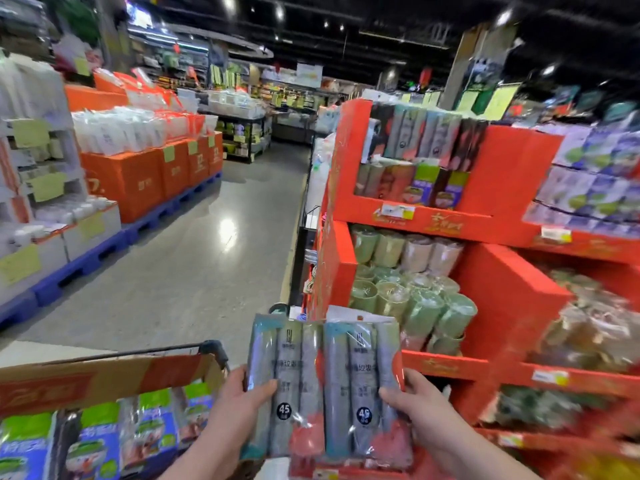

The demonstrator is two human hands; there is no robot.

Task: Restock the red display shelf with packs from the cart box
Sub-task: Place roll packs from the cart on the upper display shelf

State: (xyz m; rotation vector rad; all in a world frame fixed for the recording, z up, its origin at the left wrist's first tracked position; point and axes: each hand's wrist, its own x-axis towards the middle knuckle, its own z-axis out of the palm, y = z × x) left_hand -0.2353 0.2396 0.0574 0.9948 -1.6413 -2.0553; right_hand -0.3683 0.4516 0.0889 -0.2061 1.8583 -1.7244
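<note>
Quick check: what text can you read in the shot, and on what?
"45": black circle on the left pack, in the left hand.
"45": black circle on the right pack, in the right hand.
Too blurred to read: other pack print, red display shelf tags, cart box lettering, marks on orange boxes.

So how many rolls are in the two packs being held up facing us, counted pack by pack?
Left pack, held by the left hand: 3 rolls
Right pack, held by the right hand: 3 rolls
Total: 6 rolls
</note>
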